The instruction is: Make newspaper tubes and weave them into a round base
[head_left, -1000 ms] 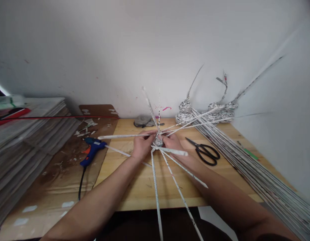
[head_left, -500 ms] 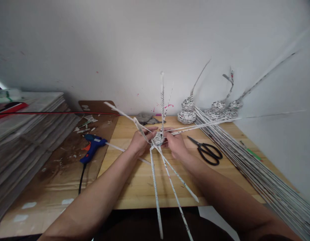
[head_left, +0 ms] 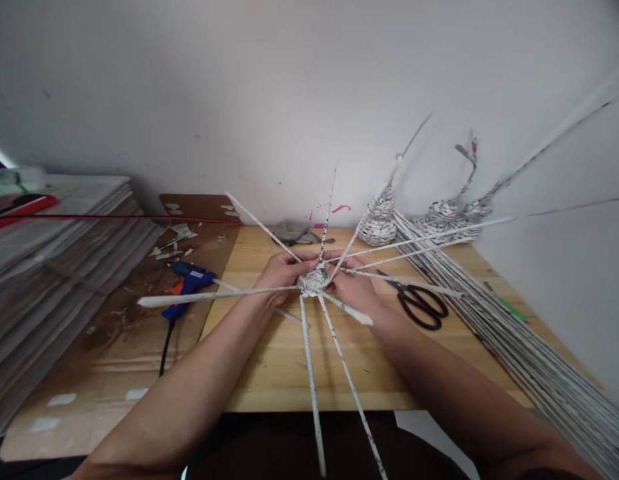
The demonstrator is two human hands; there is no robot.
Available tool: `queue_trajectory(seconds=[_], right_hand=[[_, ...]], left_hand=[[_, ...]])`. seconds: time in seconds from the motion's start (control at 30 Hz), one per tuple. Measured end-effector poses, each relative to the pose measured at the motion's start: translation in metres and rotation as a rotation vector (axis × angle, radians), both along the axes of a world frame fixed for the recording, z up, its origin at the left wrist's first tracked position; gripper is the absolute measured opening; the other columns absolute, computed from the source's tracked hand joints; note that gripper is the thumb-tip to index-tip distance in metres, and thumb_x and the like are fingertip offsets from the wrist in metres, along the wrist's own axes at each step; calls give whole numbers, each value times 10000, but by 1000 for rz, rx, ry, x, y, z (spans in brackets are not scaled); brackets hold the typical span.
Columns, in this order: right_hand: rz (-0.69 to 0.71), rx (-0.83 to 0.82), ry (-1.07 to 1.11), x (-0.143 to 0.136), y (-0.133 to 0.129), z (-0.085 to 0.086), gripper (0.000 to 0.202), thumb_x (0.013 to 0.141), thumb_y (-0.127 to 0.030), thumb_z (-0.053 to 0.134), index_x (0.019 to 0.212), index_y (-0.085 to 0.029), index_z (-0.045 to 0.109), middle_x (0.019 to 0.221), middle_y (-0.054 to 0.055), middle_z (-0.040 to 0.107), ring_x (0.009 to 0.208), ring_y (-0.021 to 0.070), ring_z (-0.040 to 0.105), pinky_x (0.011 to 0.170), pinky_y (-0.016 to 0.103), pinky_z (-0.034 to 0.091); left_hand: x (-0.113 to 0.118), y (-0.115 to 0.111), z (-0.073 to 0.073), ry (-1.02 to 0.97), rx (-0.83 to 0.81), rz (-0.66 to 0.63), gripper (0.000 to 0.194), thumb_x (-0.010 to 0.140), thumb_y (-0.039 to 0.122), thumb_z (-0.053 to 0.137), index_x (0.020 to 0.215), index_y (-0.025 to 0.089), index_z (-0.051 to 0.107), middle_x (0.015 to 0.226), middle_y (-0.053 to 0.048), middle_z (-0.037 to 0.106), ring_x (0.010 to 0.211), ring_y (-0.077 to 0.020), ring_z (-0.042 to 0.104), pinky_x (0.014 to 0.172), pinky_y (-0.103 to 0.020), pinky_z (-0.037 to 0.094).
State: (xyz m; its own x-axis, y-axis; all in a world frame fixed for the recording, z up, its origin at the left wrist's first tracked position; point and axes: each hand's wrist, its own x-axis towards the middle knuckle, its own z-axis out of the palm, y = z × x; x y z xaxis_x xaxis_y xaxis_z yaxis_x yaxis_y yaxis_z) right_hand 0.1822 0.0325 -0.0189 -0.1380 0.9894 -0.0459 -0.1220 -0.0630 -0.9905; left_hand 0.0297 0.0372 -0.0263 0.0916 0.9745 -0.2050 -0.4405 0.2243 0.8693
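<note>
A small round weave of rolled newspaper tubes [head_left: 313, 281] sits between my hands above the wooden table. Several long paper tubes radiate from it, two of them pointing down toward me. My left hand [head_left: 284, 272] grips its left rim, thumb on top and fingers behind. Closed on the far right side, my right hand [head_left: 350, 279] pinches the rim near the base of a tube; its fingertips are partly hidden. One white tube [head_left: 219, 295] crosses over my left wrist, and another tube [head_left: 359, 233] slants up to the right past my right hand.
Black-handled scissors [head_left: 420, 303] lie right of my hands, beside a long bundle of paper tubes [head_left: 489, 333]. Woven paper gourd shapes [head_left: 378, 223] stand by the wall. A blue glue gun [head_left: 189, 290] rests on cardboard [head_left: 104, 393] at left, near stacked paper [head_left: 64, 267]. A grey cloth [head_left: 293, 232] lies behind.
The tube that stood upright now leans right. One tube has swung down to the left across my left wrist, and the short front-right tube points further right. Both hands keep hold of the weave.
</note>
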Motion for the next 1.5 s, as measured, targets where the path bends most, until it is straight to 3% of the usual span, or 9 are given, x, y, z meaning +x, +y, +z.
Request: queue_trajectory(seconds=[0.17, 0.3, 0.47, 0.57, 0.73, 0.97, 1.17, 1.27, 1.5], right_hand=[[-24, 6, 29, -1, 0, 1, 322, 658, -390, 733, 897, -198, 635, 707, -9, 669, 555, 144, 610, 496, 270, 522], [-34, 2, 22, 0, 2, 1, 312, 651, -375, 739, 886, -197, 635, 697, -12, 666, 549, 141, 608, 483, 257, 506], [-6, -7, 24, 0, 2, 0, 301, 662, -375, 737, 889, -212, 627, 702, -17, 676, 514, 119, 578, 467, 238, 476], [14, -3, 54, -1, 2, -1, 302, 670, -362, 727, 905, -210, 614, 689, -24, 664, 516, 121, 576, 470, 242, 479], [29, 37, 71, -2, 1, -5, 294, 705, -297, 710, 972, -204, 631, 696, -31, 646, 541, 114, 583, 482, 225, 484], [13, 59, 36, -1, -3, -3, 293, 719, -314, 696, 988, -213, 635, 754, -19, 651, 574, 130, 595, 494, 244, 505], [47, 148, -33, 0, -1, -9, 278, 771, -301, 681, 1042, -243, 658, 807, 1, 670, 634, 148, 607, 552, 272, 511], [36, 164, -66, 0, -1, -8, 266, 764, -289, 687, 1025, -239, 668, 789, 2, 667, 626, 142, 600, 536, 256, 494], [9, 66, -104, 1, -2, 2, 341, 740, -381, 733, 1023, -220, 631, 821, 5, 683, 623, 140, 635, 487, 234, 525]], left_hand=[[6, 0, -3, 82, 78, 134, 511, 433, 290, 959, 862, 119, 741, 664, -45, 726, 574, -166, 659, 608, -306, 545], [3, 1, -4, 45, 37, 75, 493, 496, 363, 937, 878, 113, 752, 777, -82, 755, 652, -177, 679, 659, -308, 548], [-1, 3, -6, 96, 28, 65, 472, 553, 474, 894, 805, 97, 763, 713, -90, 741, 579, -158, 644, 566, -266, 511], [-1, 3, -6, 88, 33, 62, 449, 538, 454, 905, 779, 104, 759, 705, -82, 741, 580, -159, 652, 575, -268, 526], [-3, 1, -2, 50, 10, -76, 363, 518, 321, 927, 766, 107, 769, 697, -86, 746, 590, -188, 672, 641, -336, 561], [-1, -1, 3, 68, 8, 12, 326, 439, 210, 938, 683, 108, 749, 622, -66, 720, 538, -174, 646, 628, -338, 555], [-3, -1, 1, 62, 4, -132, 371, 513, 269, 919, 828, 115, 797, 740, -102, 758, 586, -185, 655, 612, -310, 523], [-5, 0, -2, 133, 25, -182, 338, 526, 291, 914, 780, 103, 795, 660, -88, 730, 540, -166, 612, 582, -296, 490], [-3, 4, -13, 137, 74, -19, 341, 531, 338, 912, 761, 132, 766, 680, -55, 731, 575, -161, 626, 618, -293, 502]])
